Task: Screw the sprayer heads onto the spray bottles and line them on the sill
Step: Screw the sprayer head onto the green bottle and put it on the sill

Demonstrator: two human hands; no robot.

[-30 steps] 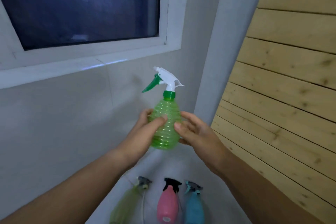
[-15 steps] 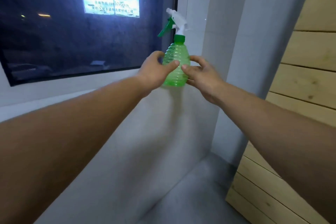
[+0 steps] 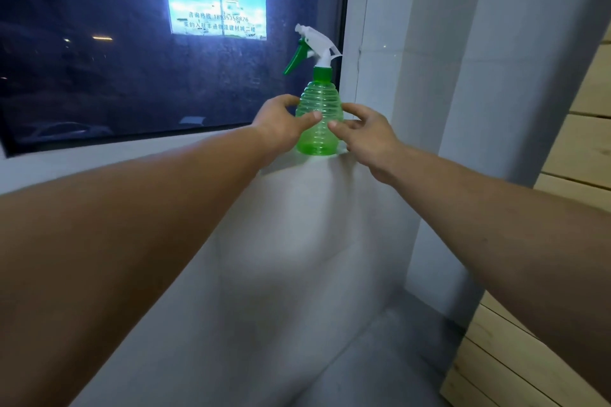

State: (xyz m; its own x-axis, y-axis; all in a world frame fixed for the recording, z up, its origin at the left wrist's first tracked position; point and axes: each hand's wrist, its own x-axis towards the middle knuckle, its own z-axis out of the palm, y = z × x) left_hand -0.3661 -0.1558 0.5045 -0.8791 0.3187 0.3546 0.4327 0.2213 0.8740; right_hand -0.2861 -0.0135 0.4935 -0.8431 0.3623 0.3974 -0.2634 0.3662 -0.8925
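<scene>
A translucent green spray bottle stands upright on the right end of the white window sill, close to the window frame. Its white sprayer head with a green trigger and green collar sits on the neck, nozzle facing left. My left hand wraps the bottle's left side, thumb across the front. My right hand rests on its right side, with the thumb tip and forefinger touching the body. The other bottles are out of view.
A dark window pane with a lit blue sign behind it rises above the sill. A grey wall drops below it. A grey pillar and wooden planks stand at the right.
Both hands carried the green bottle up from above the floor to the sill, and its base now rests there. The three bottles on the floor left the view as my head lifted.
</scene>
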